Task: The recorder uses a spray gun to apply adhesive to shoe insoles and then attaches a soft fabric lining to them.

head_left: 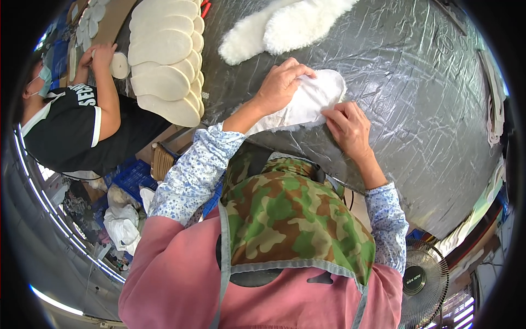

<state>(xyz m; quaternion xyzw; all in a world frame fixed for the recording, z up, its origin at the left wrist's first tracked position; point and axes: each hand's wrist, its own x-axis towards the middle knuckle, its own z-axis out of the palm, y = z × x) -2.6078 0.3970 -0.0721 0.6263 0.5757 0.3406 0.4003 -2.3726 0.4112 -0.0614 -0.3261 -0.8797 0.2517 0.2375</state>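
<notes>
A white insole (307, 101) lies before me on the dark sheet-covered table, its smooth backing up and a little fluff showing along the lower edge. My left hand (279, 88) rests over its far left side, fingers bent and closed at the edge. At the near right edge, my right hand (349, 129) pinches the rim between thumb and fingers. The heel or toe end bulges out rounded between the two hands; the other end is partly hidden under my left wrist.
Two fluffy white insoles (307, 24) lie at the table's far side. Overlapping rows of cream insole pieces (164, 82) stand to the left. Beyond them a masked co-worker (76, 120) handles pieces. A black fan (419, 279) stands at the lower right, a blue crate (134, 178) at the lower left.
</notes>
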